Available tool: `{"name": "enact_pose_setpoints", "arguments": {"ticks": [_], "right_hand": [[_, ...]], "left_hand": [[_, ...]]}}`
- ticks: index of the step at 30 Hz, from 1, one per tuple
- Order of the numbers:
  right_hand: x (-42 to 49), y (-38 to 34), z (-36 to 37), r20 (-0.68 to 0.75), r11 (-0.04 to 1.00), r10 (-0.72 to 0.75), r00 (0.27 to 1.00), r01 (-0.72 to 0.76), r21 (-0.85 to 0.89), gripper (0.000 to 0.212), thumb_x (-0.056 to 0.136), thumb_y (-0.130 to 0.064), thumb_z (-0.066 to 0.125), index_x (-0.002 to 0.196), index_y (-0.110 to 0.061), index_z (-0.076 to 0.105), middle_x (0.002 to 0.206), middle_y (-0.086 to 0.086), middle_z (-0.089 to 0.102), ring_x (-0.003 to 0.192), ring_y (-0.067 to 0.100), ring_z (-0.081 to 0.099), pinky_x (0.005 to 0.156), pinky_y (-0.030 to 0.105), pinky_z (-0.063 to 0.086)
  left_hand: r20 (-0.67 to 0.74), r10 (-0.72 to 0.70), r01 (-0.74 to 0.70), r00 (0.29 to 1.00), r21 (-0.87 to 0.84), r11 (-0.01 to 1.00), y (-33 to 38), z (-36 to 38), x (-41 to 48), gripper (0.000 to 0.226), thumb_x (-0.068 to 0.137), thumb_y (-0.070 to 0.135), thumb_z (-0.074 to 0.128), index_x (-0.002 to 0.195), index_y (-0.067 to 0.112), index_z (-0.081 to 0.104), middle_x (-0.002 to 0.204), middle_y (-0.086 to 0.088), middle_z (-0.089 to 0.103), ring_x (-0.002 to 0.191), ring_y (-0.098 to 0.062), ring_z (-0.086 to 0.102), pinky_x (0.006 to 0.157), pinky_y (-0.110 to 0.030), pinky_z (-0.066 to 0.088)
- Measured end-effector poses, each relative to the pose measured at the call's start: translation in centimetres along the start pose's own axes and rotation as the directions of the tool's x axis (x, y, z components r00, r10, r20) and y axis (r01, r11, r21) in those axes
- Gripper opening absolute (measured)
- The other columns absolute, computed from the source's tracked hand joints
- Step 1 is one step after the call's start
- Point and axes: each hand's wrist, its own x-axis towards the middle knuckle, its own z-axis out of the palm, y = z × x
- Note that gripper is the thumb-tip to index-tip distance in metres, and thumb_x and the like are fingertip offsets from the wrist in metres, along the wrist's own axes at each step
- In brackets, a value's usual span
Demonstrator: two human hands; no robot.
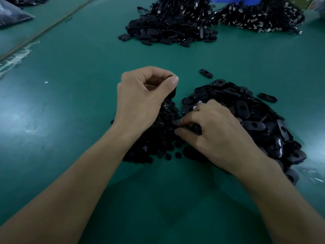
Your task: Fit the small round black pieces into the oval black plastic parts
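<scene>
While the left hand curls round one oval black part, thumb on top, the right hand works bent fingertips into the small round pieces, heaped at 6 o'clock of the left hand. I cannot tell whether a piece is caught yet.
Loose oval parts: heap at 3 o'clock.
Step, as judged: picking an insert.
Next move calls for: one piece pinched alone, brought to the held part's hole, pressed in squarely.
</scene>
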Motion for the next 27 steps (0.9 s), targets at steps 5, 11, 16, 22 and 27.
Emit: {"name": "enact_pose_setpoints", "arguments": {"ticks": [5,11,16,22,27], "right_hand": [[0.07,-0.55,-0.38,0.101,0.997,-0.004,0.995,0.012,-0.074,0.032,0.092,-0.052,0.064,0.113,-0.030,0.075,0.094,-0.007,0.055,0.095,0.013,0.039,0.081,0.032,0.033],[0.09,-1.07,-0.32,0.128,0.999,-0.012,0.992,0.017,-0.037,0.020,0.097,-0.037,0.064,0.112,-0.030,0.075,0.099,-0.004,0.062,0.101,0.019,0.047,0.086,0.033,0.039],[0.01,-0.98,0.11,0.103,1.000,-0.023,0.994,0.023,0.005,0.011,0.097,-0.031,0.064,0.103,-0.024,0.069,0.096,-0.005,0.056,0.098,0.016,0.046,0.088,0.035,0.040],[-0.06,-0.81,0.16,-0.078,0.954,0.022,0.997,0.003,0.299,0.010,0.101,-0.018,0.054,0.092,-0.022,0.052,0.083,-0.011,0.055,0.079,0.010,0.051,0.069,0.033,0.044],[-0.09,-0.55,0.04,-0.209,0.907,0.051,0.977,0.042,0.418,0.007,0.102,-0.015,0.056,0.096,-0.018,0.054,0.076,-0.001,0.062,0.068,0.017,0.057,0.059,0.033,0.043]], "left_hand": [[0.001,-0.020,0.020,1.000,0.000,1.000,0.13,-0.08,-0.03,0.009,0.089,0.020,0.076,0.082,0.025,0.073,0.072,0.009,0.076,0.068,-0.007,0.070,0.070,-0.028,0.057],[-0.001,-0.090,0.090,0.996,-0.088,0.992,0.16,0.19,-0.07,0.010,0.089,0.008,0.074,0.090,0.018,0.072,0.070,0.006,0.075,0.064,-0.013,0.073,0.063,-0.023,0.058],[0.010,-0.125,0.125,0.992,-0.162,0.979,0.15,0.15,-0.16,0.011,0.088,0.004,0.074,0.088,0.014,0.070,0.076,-0.003,0.076,0.070,-0.021,0.076,0.068,-0.030,0.062],[0.030,-0.161,0.164,0.986,-0.231,0.959,0.13,0.30,-0.40,0.011,0.088,-0.001,0.074,0.087,0.009,0.068,0.076,-0.009,0.076,0.071,-0.023,0.077,0.066,-0.027,0.060],[0.076,-0.169,0.183,0.983,-0.258,0.949,0.11,0.49,-0.48,0.012,0.088,-0.002,0.073,0.091,0.008,0.068,0.071,-0.007,0.075,0.069,-0.022,0.077,0.064,-0.025,0.060]]}}
